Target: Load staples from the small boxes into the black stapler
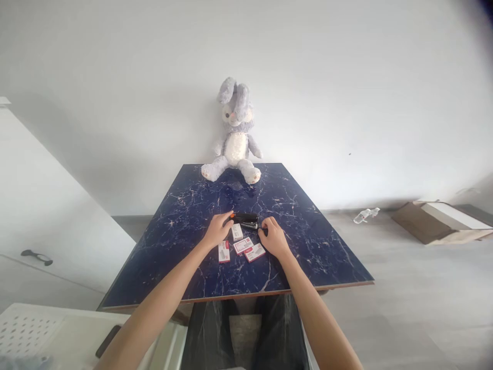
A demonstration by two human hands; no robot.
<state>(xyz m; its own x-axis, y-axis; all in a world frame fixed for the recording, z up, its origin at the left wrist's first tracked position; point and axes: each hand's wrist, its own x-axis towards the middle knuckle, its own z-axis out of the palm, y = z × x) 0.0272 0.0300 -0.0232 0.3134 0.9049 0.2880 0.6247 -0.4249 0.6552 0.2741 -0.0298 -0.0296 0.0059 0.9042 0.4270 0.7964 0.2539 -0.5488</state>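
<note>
Arms extended forward; left hand (219, 229), right hand (274, 237) palm-down, near together, fingers curled; grip unclear.

Home room: plush bunny (235, 134), marble-patterned table (185, 205).

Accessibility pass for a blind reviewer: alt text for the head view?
The left hand and right hand touch opposite ends of a black stapler on a dark blue marbled table, with four small boxes between them. A grey plush rabbit sits at the far edge.
</note>
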